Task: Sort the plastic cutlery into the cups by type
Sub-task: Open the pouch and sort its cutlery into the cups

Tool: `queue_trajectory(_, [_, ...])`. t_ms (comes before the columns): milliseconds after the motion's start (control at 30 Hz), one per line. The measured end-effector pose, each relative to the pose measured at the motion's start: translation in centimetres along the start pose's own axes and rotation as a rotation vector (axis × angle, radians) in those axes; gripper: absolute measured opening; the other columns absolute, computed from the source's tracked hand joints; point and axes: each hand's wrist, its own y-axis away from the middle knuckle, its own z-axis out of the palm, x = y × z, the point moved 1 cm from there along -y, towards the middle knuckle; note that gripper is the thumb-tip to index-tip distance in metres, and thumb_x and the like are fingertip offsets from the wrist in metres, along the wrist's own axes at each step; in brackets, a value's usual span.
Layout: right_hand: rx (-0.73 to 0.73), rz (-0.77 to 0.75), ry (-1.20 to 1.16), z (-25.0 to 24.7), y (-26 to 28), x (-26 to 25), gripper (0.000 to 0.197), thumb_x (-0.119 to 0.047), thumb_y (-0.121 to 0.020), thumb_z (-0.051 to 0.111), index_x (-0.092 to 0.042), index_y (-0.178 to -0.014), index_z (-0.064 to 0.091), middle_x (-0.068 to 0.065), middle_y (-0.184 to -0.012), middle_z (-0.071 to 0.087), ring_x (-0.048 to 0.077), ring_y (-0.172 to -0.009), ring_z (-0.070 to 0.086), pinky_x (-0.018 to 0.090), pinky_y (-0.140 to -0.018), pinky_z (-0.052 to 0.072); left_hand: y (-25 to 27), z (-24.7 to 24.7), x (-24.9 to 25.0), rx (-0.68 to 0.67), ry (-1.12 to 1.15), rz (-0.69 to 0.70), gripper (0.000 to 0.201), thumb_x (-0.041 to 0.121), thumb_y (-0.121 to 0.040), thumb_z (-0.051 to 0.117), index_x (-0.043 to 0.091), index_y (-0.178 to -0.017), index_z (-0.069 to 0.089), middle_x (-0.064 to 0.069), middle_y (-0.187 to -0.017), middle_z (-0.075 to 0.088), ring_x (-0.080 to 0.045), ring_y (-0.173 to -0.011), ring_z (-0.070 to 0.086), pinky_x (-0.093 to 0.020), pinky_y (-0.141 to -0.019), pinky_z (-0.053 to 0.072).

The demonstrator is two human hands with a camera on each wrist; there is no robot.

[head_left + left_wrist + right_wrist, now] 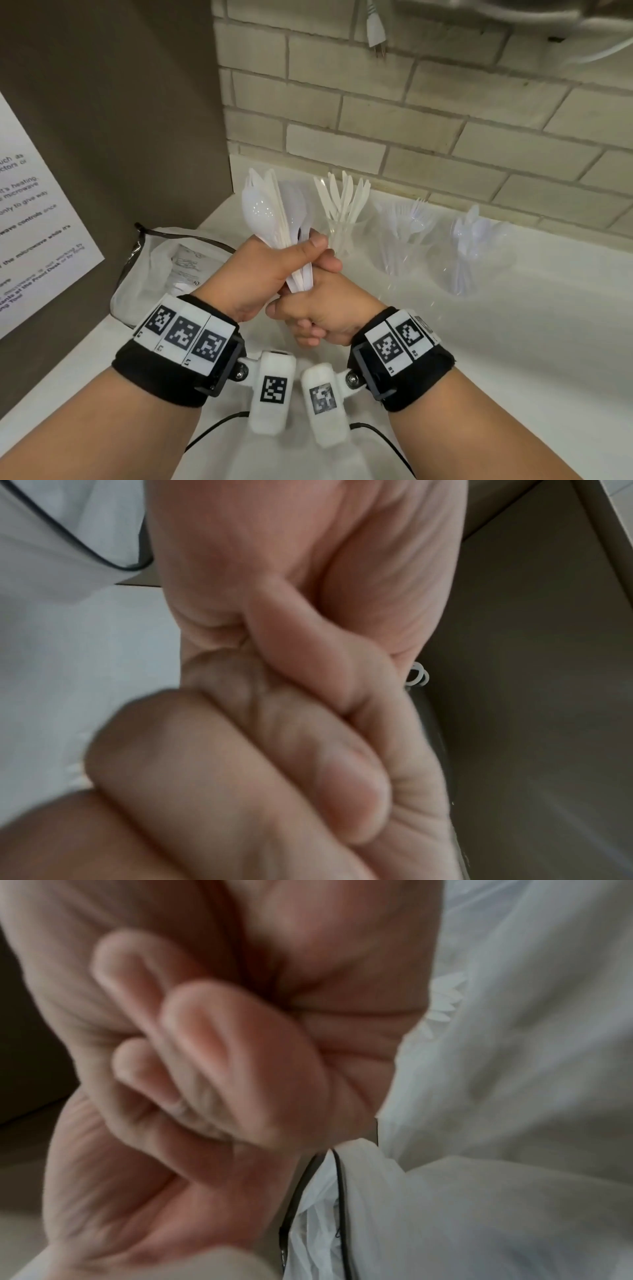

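My left hand [274,270] grips a bundle of white plastic cutlery [274,209] upright, spoon bowls and knife blades fanning out above the fist. My right hand [322,308] sits just under it, fingers curled round the lower handle ends. Behind stand three clear cups: one with knives [342,233], one with forks [400,240], one with spoons [469,253]. In the left wrist view the left hand [308,615] is a closed fist with handle ends [417,675] poking out. The right wrist view shows the right hand [205,1056] curled and blurred.
A clear zip bag [164,270] with white contents lies at the left on the white counter [479,342]. A brown side panel with a printed notice [34,222] bounds the left. A brick wall [445,120] runs behind the cups, with a plug [376,31] hanging above.
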Motion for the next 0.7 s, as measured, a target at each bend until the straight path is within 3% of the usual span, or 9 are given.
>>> queue_trajectory(100, [0.045, -0.018, 0.119, -0.4, 0.0, -0.4, 0.01, -0.002, -0.083, 0.066, -0.007, -0.081, 0.058, 0.002, -0.051, 0.052, 0.011, -0.038, 0.048, 0.022, -0.042, 0.042, -0.5, 0.2, -0.2, 0.023, 0.052, -0.033, 0.028, 0.034, -0.084, 0.06, 0.016, -0.066, 0.072, -0.013, -0.083, 0.074, -0.023, -0.1, 0.069, -0.039, -0.087, 0.055])
queue_trajectory(167, [0.099, 0.01, 0.333, -1.6, 0.0, -0.9, 0.029, -0.027, -0.074, 0.08, -0.016, -0.095, 0.064, -0.001, -0.076, 0.066, 0.012, -0.064, 0.064, 0.026, -0.056, 0.051, -1.3, -0.2, -0.5, 0.167, 0.206, -0.021, 0.03, 0.028, -0.091, 0.058, 0.015, -0.067, 0.069, -0.011, -0.067, 0.067, -0.024, -0.095, 0.071, -0.044, -0.086, 0.053])
queue_trajectory(233, [0.28, 0.023, 0.474, -3.2, 0.1, -1.8, 0.042, -0.046, -0.068, 0.081, -0.02, -0.097, 0.066, -0.006, -0.089, 0.069, 0.01, -0.08, 0.066, 0.026, -0.066, 0.053, -2.0, -1.0, -0.7, 0.284, 0.355, 0.003, 0.025, 0.025, -0.095, 0.054, 0.012, -0.074, 0.056, -0.004, -0.055, 0.049, -0.022, -0.069, 0.07, -0.044, -0.073, 0.056])
queue_trajectory(267, [0.406, -0.007, 0.441, -3.8, 0.3, -2.5, 0.041, -0.048, -0.068, 0.08, -0.019, -0.094, 0.066, -0.007, -0.088, 0.068, 0.008, -0.079, 0.065, 0.025, -0.065, 0.052, -2.2, -1.5, -1.0, 0.297, 0.346, 0.003, 0.026, 0.026, -0.096, 0.053, 0.013, -0.074, 0.051, -0.002, -0.054, 0.043, -0.019, -0.055, 0.062, -0.04, -0.065, 0.055])
queue_trajectory(367, [0.654, -0.186, 0.236, -5.1, 0.3, -4.2, 0.02, -0.035, -0.077, 0.076, -0.02, -0.083, 0.065, -0.012, -0.071, 0.062, 0.002, -0.06, 0.056, 0.02, -0.056, 0.044, -2.2, -1.8, -2.2, 0.181, 0.269, -0.087, 0.023, 0.026, -0.093, 0.058, 0.018, -0.074, 0.047, 0.0, -0.057, 0.035, -0.012, -0.043, 0.038, -0.027, -0.047, 0.043])
queue_trajectory(433, [0.565, -0.238, 0.219, -4.8, -0.1, -5.1, 0.004, -0.019, -0.083, 0.072, -0.02, -0.083, 0.067, -0.013, -0.064, 0.062, 0.002, -0.05, 0.052, 0.021, -0.051, 0.043, -2.0, -1.4, -2.8, 0.048, 0.263, -0.133, 0.017, 0.018, -0.086, 0.062, 0.018, -0.076, 0.049, 0.001, -0.06, 0.036, -0.011, -0.044, 0.034, -0.025, -0.045, 0.036])
queue_trajectory(500, [0.474, -0.218, 0.271, -4.3, -0.5, -5.3, 0.006, -0.015, -0.084, 0.071, -0.018, -0.087, 0.068, -0.008, -0.067, 0.065, 0.002, -0.049, 0.055, 0.02, -0.049, 0.044, -1.8, -0.9, -2.9, -0.075, 0.276, -0.127, 0.009, 0.006, -0.08, 0.057, 0.014, -0.081, 0.052, 0.002, -0.059, 0.048, -0.01, -0.046, 0.035, -0.026, -0.047, 0.035])
queue_trajectory(600, [0.447, -0.18, 0.293, -4.2, -1.0, -5.1, 0.01, -0.018, -0.082, 0.074, -0.017, -0.089, 0.067, -0.003, -0.07, 0.065, 0.001, -0.05, 0.057, 0.013, -0.047, 0.042, -1.9, -1.0, -2.9, -0.224, 0.323, -0.138, 0.018, -0.004, -0.076, 0.048, 0.008, -0.087, 0.055, 0.001, -0.061, 0.057, -0.012, -0.049, 0.038, -0.028, -0.052, 0.038])
queue_trajectory(700, [0.415, -0.18, 0.288, -4.4, -1.0, -4.7, 0.016, -0.013, -0.08, 0.075, -0.017, -0.092, 0.065, -0.002, -0.072, 0.062, -0.005, -0.041, 0.052, 0.007, -0.042, 0.037, -2.2, -1.4, -3.5, -0.302, 0.375, -0.175, 0.03, -0.007, -0.069, 0.049, 0.007, -0.095, 0.054, -0.001, -0.062, 0.05, -0.014, -0.052, 0.041, -0.031, -0.056, 0.04])
